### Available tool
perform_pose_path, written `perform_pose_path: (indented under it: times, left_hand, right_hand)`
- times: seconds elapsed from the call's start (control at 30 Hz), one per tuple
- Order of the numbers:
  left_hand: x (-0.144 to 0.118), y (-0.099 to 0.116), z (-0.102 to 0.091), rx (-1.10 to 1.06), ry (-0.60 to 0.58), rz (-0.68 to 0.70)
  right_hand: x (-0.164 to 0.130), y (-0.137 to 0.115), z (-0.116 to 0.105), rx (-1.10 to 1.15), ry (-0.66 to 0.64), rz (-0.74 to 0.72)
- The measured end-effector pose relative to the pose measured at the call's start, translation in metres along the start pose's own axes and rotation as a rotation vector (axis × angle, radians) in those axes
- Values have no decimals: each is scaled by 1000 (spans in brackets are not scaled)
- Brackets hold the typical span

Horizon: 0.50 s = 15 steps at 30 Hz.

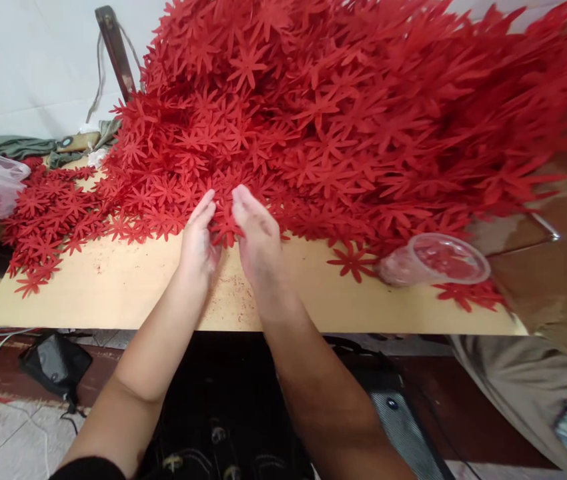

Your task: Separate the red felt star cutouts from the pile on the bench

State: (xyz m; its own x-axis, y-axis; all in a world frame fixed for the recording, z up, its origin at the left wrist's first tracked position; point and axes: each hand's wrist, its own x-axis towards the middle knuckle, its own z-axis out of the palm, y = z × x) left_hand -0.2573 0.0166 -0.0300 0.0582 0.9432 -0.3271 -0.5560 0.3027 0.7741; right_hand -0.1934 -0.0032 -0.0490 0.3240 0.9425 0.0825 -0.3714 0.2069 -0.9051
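Left hand (197,237) and right hand (258,233) — each grip loosely pinching one red flower cutout (225,227).

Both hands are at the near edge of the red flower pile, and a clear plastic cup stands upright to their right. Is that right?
Not quite. The head view shows the clear plastic cup lying on its side, not upright. The rest holds: the left hand and right hand meet at the near edge of the red flower pile, with the cup to their right.

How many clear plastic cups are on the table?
1. The plastic cup lies on its side at the table's right end, beside the red flower pile; the pile could hide others.
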Motion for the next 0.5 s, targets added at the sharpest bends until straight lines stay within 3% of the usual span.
perform_pose_path:
  times: [0.13, 0.27, 0.4, 0.5]
  left_hand:
    - [3, 2, -3, -59, -6, 1]
    - [3, 10, -13, 8, -105, -1]
    - [4, 13, -24, 206, -193, 116]
    - [11, 11, -30, 283, -224, 92]
  right_hand:
    - [-8, 13, 2, -127, -129, 6]
    - [2, 16, -4, -98, -102, -22]
    - [13, 6, -9, 14, -31, 151]
    - [16, 0, -8, 65, -85, 296]
